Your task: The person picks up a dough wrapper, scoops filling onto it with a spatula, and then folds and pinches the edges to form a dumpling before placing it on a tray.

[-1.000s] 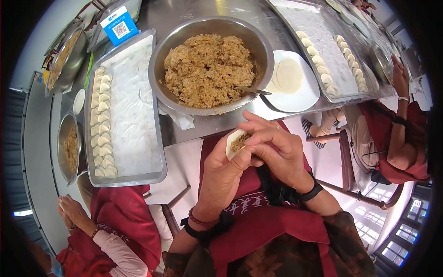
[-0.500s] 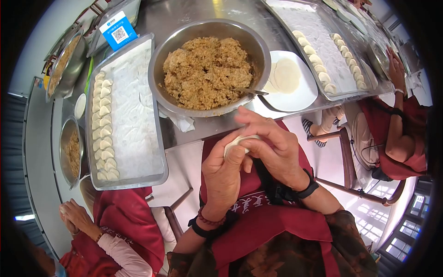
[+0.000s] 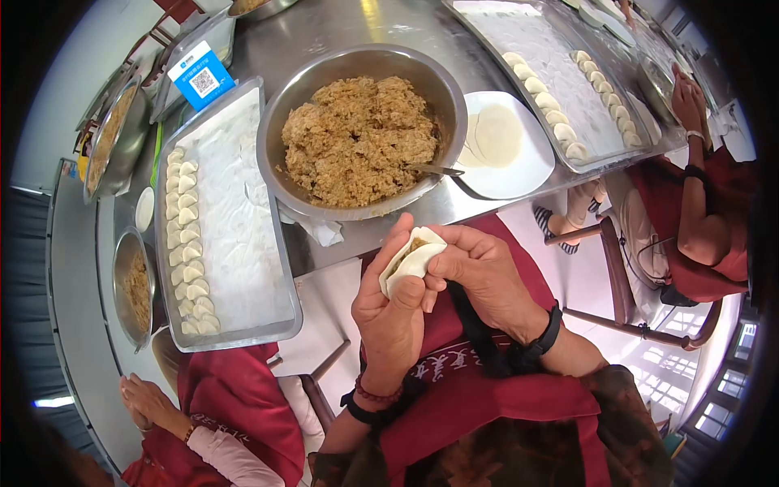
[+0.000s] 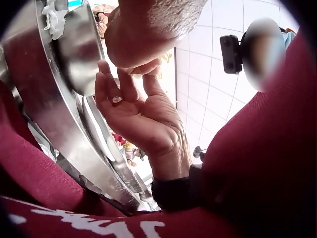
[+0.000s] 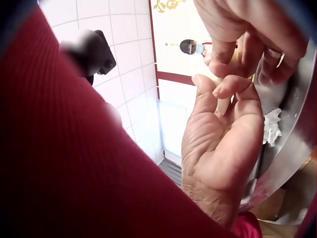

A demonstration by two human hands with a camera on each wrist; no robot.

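A half-folded dumpling [image 3: 415, 264], a pale wrapper with brown filling showing in its open top, is held between both hands over the apron in the head view. My left hand [image 3: 391, 312] cups it from the left, its thumb on the near side. From the right, my right hand [image 3: 495, 280] pinches the wrapper's edge between thumb and fingers. In the left wrist view the ringed right hand [image 4: 146, 116] reaches up beneath the left, and the dumpling is mostly hidden. The right wrist view shows the left hand's palm [image 5: 223, 144], with the right fingers meeting its fingertips.
Just beyond the hands, a steel bowl [image 3: 261, 154] of filling stands on the metal table with a spoon [image 3: 436, 170]. Wrappers lie on a white plate [image 3: 519, 174] to its right. Trays of dumplings flank them, left [image 3: 235, 235] and right [image 3: 535, 49]. People sit on both sides.
The wrapper has gone from lying open round its filling to folded over, and it now stands more upright between the hands. My right fingers have come down to its edge.
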